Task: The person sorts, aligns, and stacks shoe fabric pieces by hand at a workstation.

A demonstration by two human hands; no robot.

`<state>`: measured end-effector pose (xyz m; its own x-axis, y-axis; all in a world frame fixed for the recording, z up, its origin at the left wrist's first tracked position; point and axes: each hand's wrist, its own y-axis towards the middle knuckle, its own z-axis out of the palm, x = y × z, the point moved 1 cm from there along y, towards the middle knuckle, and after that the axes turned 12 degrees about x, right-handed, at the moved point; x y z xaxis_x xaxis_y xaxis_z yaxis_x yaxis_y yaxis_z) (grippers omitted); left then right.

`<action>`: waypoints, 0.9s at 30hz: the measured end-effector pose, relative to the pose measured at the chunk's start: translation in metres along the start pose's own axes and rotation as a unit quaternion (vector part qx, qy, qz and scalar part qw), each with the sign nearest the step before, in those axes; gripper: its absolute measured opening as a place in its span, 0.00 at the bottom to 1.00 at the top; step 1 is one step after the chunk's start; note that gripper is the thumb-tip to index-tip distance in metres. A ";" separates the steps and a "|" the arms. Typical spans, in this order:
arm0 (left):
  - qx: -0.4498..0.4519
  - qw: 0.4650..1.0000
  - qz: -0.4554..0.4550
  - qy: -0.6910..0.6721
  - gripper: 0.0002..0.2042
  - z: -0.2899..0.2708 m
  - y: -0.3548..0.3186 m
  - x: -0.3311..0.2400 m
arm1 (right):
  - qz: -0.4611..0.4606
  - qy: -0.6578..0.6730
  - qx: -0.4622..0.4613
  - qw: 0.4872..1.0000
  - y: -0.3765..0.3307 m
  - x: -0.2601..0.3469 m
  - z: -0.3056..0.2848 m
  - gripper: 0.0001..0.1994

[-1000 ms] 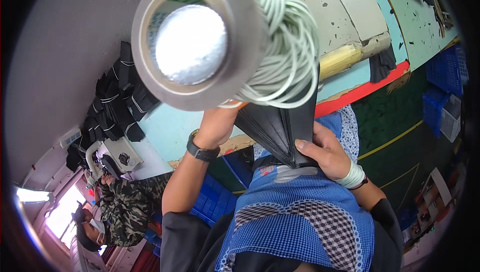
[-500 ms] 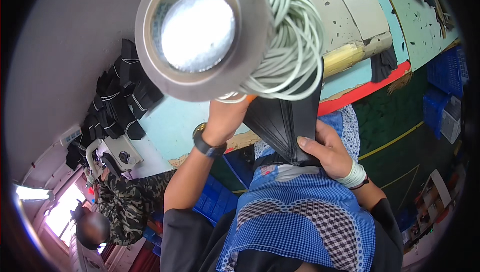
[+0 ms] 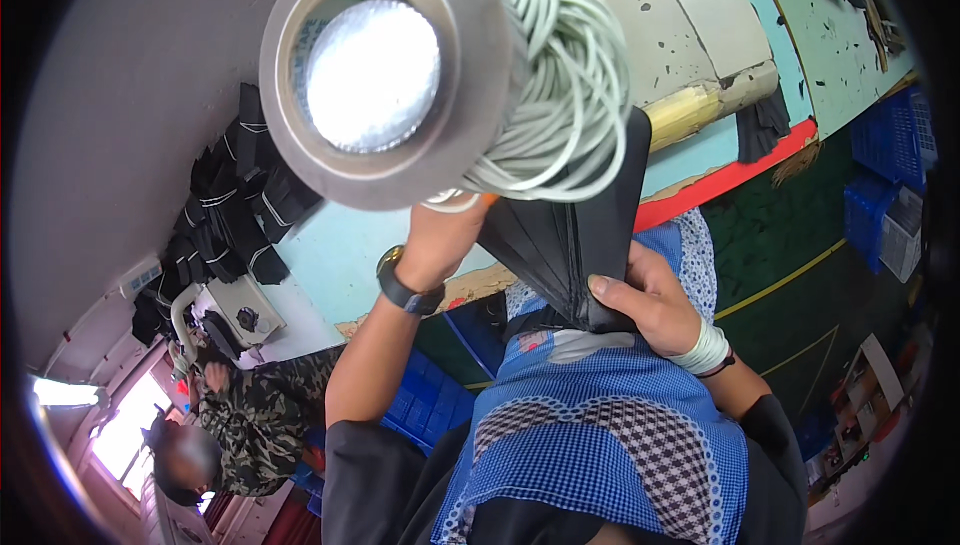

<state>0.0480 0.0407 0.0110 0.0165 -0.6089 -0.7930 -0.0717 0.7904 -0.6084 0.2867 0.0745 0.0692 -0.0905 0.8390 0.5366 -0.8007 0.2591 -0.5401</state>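
My right hand (image 3: 655,303) grips the lower end of a stack of black fabric pieces (image 3: 550,255), thumb on top, just above my blue checked apron (image 3: 600,445). The stack fans out toward the left. Several pale loops (image 3: 708,347) circle my right wrist. At the upper left of the stack is my left hand (image 3: 445,240); its fingers are hidden behind a large grey ring-shaped object (image 3: 480,75) with a bright silvery centre. A small orange piece (image 3: 488,201) shows beside that hand. From the grey object hangs a thick bunch of pale green cord loops (image 3: 575,95).
The worn light-blue table (image 3: 335,255) has a red edge strip (image 3: 720,175). Tied black bundles (image 3: 230,185) lie at left, near a person in camouflage clothing (image 3: 270,415). Blue crates (image 3: 430,395) stand below the table; more blue crates (image 3: 890,145) are at right.
The grey object and cord loops have shifted slightly left in view, and my left hand a little too. My right hand keeps its grip on the stack. The other person's hand has moved.
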 end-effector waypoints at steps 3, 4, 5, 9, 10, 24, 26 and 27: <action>0.036 0.989 -0.005 -0.146 0.12 -0.001 -0.010 -0.007 | -0.002 -0.001 -0.004 1.000 0.000 -0.002 -0.003 0.20; 0.047 0.988 0.006 -0.149 0.13 0.000 -0.007 -0.006 | 0.003 -0.003 -0.005 1.000 0.000 -0.003 -0.004 0.20; 0.058 0.986 0.018 -0.153 0.13 0.002 -0.005 -0.005 | 0.005 -0.005 -0.005 1.000 -0.001 -0.002 -0.003 0.20; 0.040 0.997 0.027 -0.062 0.13 0.001 -0.006 -0.004 | -0.009 -0.011 -0.014 1.000 -0.002 0.000 -0.001 0.21; 0.056 0.988 0.005 -0.147 0.13 0.001 -0.009 -0.007 | -0.014 0.000 -0.022 1.000 -0.002 -0.001 -0.002 0.21; 0.059 0.985 0.015 -0.161 0.12 -0.001 -0.003 -0.006 | -0.010 -0.023 -0.028 0.999 -0.002 0.002 -0.002 0.20; 0.076 0.978 -0.006 -0.195 0.12 -0.005 -0.008 -0.007 | -0.012 -0.015 -0.036 0.999 -0.002 0.002 -0.003 0.20; 0.076 0.987 0.004 -0.145 0.12 -0.006 -0.007 -0.007 | -0.002 -0.018 -0.030 0.999 -0.002 0.004 -0.002 0.20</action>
<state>0.0427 0.0392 0.0214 0.3023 -0.5760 -0.7595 0.0775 0.8090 -0.5827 0.2893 0.0785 0.0711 -0.1102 0.8205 0.5610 -0.7636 0.2914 -0.5763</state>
